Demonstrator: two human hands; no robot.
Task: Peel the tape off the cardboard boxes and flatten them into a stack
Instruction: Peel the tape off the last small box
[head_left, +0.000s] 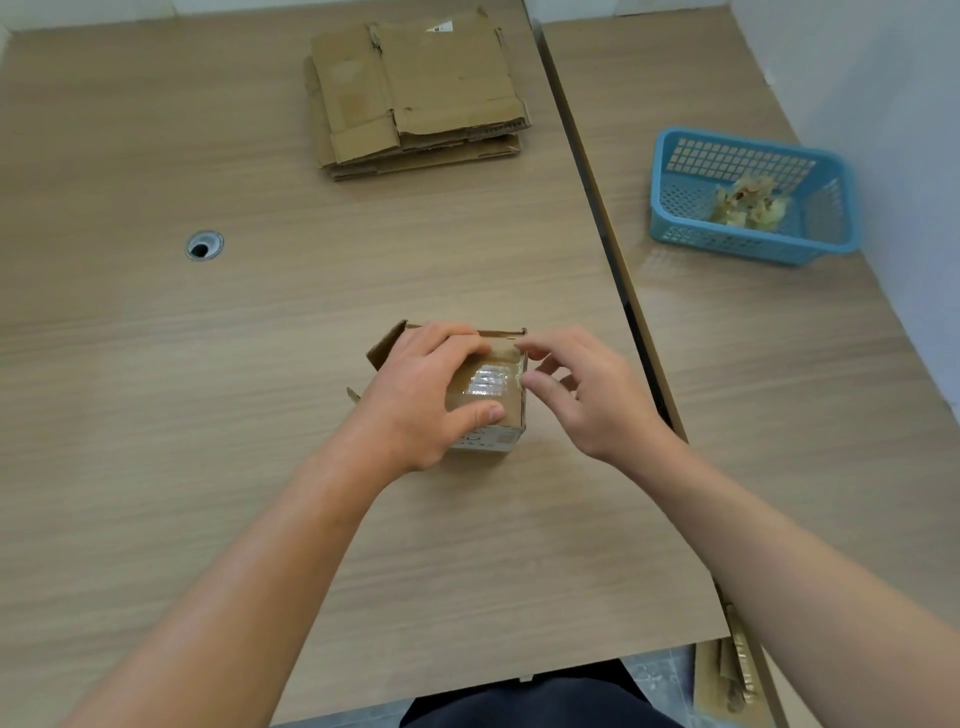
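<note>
We see a small cardboard box (488, 410) on the wooden table (208, 415), near its right side and close in front of us; it looks nearly cubic, so we cannot name a long axis for it. Its opened flaps jut out to the left, so the open end points left; a white label shows low on the face nearest us. A glossy strip of tape (485, 382) lies on the top face and seems to reach the right-hand edge.

Our left hand (415, 400) grasps the box from the left: the fingers curl over the far top edge, and the thumb presses the near part of the top face. Our right hand (592, 400) is just beside the box's right edge; its fingers are loosely curled, thumb and forefinger are apart with their tips at that edge, and nothing is clasped between them. We cannot tell whether the tips touch the tape.

At the far side of the same table lies a stack of flattened cardboard (421, 93), well apart from the box, its longer side running roughly left to right. A round cable hole (204, 245) sits in the table to the left. On the adjoining table (779, 389) to the right stands a blue basket (675, 197) with crumpled tape scraps (748, 205) inside.
</note>
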